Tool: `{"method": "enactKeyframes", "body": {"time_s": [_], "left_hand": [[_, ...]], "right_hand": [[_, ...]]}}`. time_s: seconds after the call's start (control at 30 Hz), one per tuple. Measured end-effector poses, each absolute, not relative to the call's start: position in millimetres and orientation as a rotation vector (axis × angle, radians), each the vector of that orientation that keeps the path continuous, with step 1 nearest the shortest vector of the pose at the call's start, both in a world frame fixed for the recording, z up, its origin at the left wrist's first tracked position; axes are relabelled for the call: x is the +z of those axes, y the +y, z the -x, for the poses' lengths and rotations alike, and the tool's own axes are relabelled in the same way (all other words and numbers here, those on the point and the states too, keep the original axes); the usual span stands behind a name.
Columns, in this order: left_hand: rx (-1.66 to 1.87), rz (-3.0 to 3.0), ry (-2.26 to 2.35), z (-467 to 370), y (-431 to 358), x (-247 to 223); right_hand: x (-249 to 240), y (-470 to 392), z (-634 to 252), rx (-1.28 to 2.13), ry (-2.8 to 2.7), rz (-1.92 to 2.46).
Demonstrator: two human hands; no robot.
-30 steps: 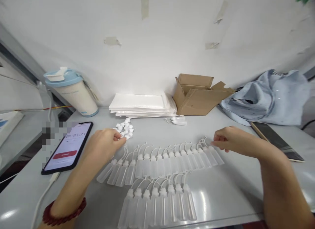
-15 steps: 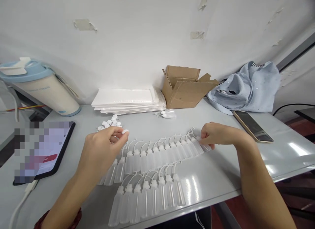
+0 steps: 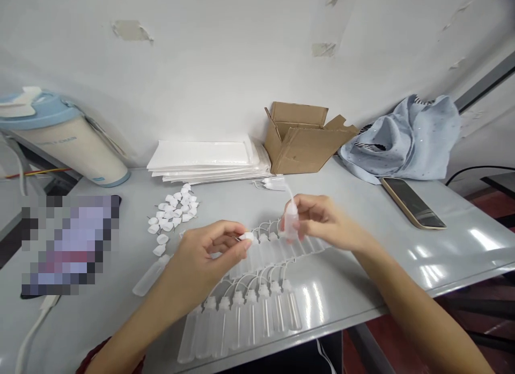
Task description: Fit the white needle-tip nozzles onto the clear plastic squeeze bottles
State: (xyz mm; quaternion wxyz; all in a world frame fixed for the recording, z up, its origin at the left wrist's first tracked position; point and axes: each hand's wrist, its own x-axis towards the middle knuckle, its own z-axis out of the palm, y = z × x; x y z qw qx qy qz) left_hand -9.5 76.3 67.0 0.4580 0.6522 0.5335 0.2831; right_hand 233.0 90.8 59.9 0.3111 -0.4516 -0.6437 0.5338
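Between thumb and fingers, my left hand (image 3: 213, 250) pinches a small white cap (image 3: 247, 236). My right hand (image 3: 317, 218) grips a translucent squeeze bottle (image 3: 291, 217), held upright above the table with its thin strap pointing up. Beneath both hands runs a row of similar bottles (image 3: 261, 256), partly covered by them. Nearer the table's front edge lies a second row of bottles (image 3: 239, 323) with curved straps. One more bottle (image 3: 151, 275) lies by my left forearm. Loose white caps (image 3: 173, 210) with thin pins are heaped beyond my left hand.
A stack of white envelopes (image 3: 201, 159) and an open cardboard box (image 3: 303, 148) stand against the wall. A few small bottles (image 3: 273, 183) lie before them. To the left are a tumbler (image 3: 76, 143) and a phone (image 3: 72, 245); to the right, a blue bag (image 3: 402, 143) and another phone (image 3: 412, 202).
My right hand has picked a bottle from the right end of the back row and brought it left and upright. My left hand has moved right with the cap, uncovering the cap heap.
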Motion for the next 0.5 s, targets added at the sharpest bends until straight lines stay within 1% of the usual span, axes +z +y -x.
{"method": "enactKeyframes", "body": {"time_s": [0.07,0.13,0.3,0.5], "left_hand": [[0.666,-1.561,1.276,6,74,72],[0.663,-1.534,1.253,5,74,77],[0.659,-1.513,1.192,9,79,76],[0.519,-1.527,1.076,18,87,68]], "right_hand": [[53,84,-217,1.580,-1.665,1.069],[47,78,-205,1.650,-1.671,1.010],[42,74,-196,1.652,-1.739,0.941],[42,73,-198,1.665,-1.673,0.917]]}}
